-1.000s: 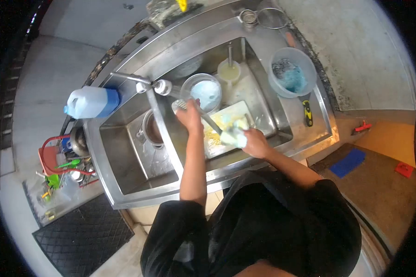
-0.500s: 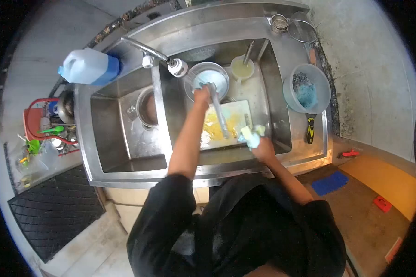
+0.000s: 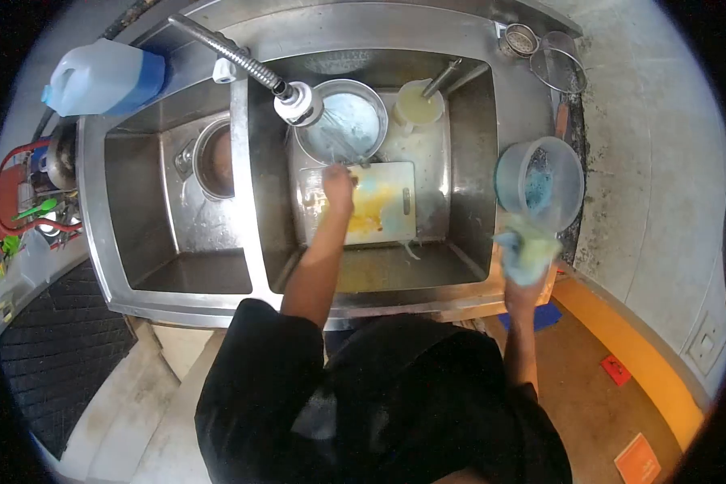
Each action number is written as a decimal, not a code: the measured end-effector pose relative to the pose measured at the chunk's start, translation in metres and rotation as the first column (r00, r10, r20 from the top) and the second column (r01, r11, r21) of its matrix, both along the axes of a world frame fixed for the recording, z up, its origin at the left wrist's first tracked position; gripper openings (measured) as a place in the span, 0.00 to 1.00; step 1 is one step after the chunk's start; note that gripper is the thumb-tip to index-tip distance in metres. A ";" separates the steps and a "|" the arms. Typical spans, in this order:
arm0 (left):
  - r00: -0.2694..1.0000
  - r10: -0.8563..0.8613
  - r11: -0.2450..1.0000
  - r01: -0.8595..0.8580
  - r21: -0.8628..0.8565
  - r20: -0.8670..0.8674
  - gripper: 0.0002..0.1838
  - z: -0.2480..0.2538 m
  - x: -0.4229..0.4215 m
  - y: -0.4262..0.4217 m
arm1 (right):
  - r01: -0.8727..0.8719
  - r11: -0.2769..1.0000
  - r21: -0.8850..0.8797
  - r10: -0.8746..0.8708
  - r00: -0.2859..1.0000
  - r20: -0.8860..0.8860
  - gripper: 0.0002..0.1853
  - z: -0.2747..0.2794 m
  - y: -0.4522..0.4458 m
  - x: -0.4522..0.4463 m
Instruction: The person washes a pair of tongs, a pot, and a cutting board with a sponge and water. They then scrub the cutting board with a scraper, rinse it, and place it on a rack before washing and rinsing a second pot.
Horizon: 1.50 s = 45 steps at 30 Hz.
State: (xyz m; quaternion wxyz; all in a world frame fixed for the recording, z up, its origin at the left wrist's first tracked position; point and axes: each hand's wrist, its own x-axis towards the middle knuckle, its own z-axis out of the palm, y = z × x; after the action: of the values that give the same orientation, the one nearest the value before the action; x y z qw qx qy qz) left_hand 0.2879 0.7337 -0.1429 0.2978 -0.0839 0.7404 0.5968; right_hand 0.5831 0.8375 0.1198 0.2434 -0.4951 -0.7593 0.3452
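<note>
left hand: near metal bowl | right hand: gripping blurred sponge | faucet: above bowl

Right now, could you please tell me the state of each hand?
Left hand: cannot be told, blurred.
Right hand: closed, holding a sponge-like thing.

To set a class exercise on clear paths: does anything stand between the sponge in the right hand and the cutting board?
Yes, the basin's right wall: the right hand holds the sponge outside it, while the cutting board lies inside. Nothing else visible stands between them.
</note>
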 end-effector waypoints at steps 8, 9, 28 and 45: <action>0.353 -0.882 0.155 0.843 -0.515 0.313 0.25 -0.054 0.143 0.045 | 0.409 0.890 0.202 -0.449 0.862 0.233 0.22 -0.024 0.083 0.040; 0.400 -0.880 0.167 0.766 -0.621 0.257 0.25 -0.072 0.160 0.050 | 0.329 0.904 0.275 -0.391 0.894 0.217 0.21 -0.030 0.081 0.034; 0.528 -0.844 0.403 0.741 -0.537 0.095 0.29 0.045 0.181 0.048 | 0.433 0.852 0.295 -0.459 0.888 0.022 0.15 -0.039 0.075 0.014; 0.107 -0.899 0.408 0.558 -0.722 -0.425 0.12 0.213 0.031 -0.094 | 0.153 0.950 0.272 -0.284 0.783 0.553 0.17 0.009 0.132 0.004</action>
State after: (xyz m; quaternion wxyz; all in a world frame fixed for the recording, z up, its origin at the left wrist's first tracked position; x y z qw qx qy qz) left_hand 0.3188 0.6396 0.0705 0.1784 0.5166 0.8203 0.1687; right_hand 0.5876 0.9692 0.1291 0.0876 -0.6332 -0.7665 0.0620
